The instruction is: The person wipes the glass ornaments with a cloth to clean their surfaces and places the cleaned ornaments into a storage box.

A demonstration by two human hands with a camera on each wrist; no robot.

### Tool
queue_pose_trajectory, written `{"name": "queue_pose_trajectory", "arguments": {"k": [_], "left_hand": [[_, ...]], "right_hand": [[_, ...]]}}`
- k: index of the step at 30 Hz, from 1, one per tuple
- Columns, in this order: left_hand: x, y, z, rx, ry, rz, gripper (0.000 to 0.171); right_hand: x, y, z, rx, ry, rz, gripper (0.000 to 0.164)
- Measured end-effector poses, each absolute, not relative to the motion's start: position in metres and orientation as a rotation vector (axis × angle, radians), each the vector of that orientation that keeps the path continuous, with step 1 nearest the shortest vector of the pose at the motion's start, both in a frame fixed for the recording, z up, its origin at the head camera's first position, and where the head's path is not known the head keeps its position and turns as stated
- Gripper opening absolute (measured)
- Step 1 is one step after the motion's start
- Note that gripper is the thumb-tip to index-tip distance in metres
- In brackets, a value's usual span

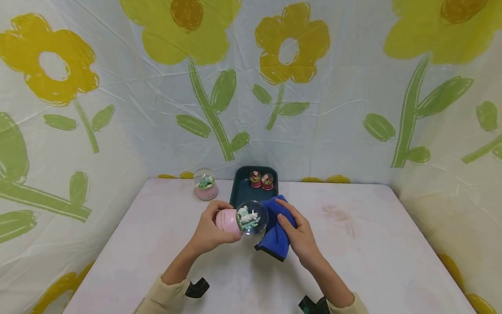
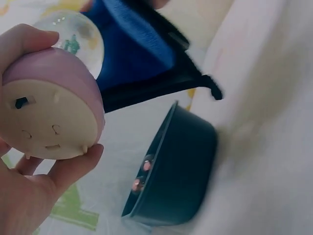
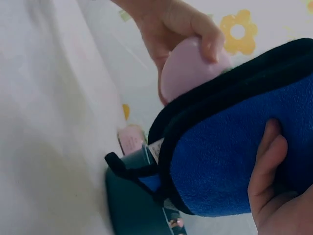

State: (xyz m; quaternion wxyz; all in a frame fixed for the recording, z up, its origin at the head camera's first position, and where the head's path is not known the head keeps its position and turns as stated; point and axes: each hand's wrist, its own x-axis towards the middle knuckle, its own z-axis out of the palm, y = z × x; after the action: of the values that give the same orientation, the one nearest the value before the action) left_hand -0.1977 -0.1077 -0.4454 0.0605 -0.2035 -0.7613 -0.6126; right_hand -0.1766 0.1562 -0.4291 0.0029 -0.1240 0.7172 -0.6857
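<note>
My left hand (image 1: 207, 229) grips a snow globe (image 1: 228, 221) by its pink base, thumb below and fingers over the top. The globe lies on its side in the air, its clear dome with a white and green figure facing right. In the left wrist view the pale underside of the base (image 2: 54, 117) shows. My right hand (image 1: 301, 235) holds a folded blue cloth (image 1: 276, 242) with black edging, thumb on the near side. The cloth sits right at the dome's right side; whether it touches the glass is hard to tell.
Behind the hands stands a dark green tray (image 1: 240, 192) with two small red-based globes (image 1: 267, 182) in it. Left of it, a second pink-based snow globe (image 1: 206, 191) stands upright on the white table (image 1: 353, 261). A flower-printed curtain (image 1: 333, 131) surrounds the table.
</note>
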Motion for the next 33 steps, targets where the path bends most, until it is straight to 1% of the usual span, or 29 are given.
{"name": "queue_pose_trajectory", "arguments": {"k": [4, 9, 12, 17, 20, 24, 27, 33], "left_hand": [[-0.197, -0.101, -0.449, -0.669, -2.330, -1.848, 0.068], [-0.197, -0.097, -0.452, -0.665, -2.297, -1.940, 0.069], [-0.197, -0.096, -0.456, -0.596, -2.235, -2.088, 0.068], [-0.195, -0.091, -0.463, -0.410, -2.079, -2.404, 0.065], [-0.193, -0.087, -0.463, -0.326, -1.979, -2.593, 0.064], [-0.190, -0.083, -0.462, -0.253, -1.954, -2.775, 0.061], [-0.189, -0.083, -0.464, -0.211, -1.996, -2.855, 0.060], [-0.191, -0.083, -0.464, -0.143, -2.033, -2.880, 0.061]], "right_hand": [[-0.173, 0.149, -0.429, -0.546, 2.373, -2.066, 0.041], [-0.169, 0.143, -0.432, -0.743, 2.583, -1.880, 0.044], [-0.166, 0.144, -0.432, -0.851, 2.541, -1.818, 0.047], [-0.169, 0.150, -0.431, -0.970, 2.338, -1.836, 0.053], [-0.174, 0.152, -0.433, -0.952, 2.316, -1.843, 0.060], [-0.176, 0.152, -0.437, -0.790, 2.279, -1.936, 0.066], [-0.175, 0.150, -0.438, -0.681, 2.292, -1.973, 0.065], [-0.172, 0.143, -0.436, -0.663, 2.506, -1.846, 0.064]]}}
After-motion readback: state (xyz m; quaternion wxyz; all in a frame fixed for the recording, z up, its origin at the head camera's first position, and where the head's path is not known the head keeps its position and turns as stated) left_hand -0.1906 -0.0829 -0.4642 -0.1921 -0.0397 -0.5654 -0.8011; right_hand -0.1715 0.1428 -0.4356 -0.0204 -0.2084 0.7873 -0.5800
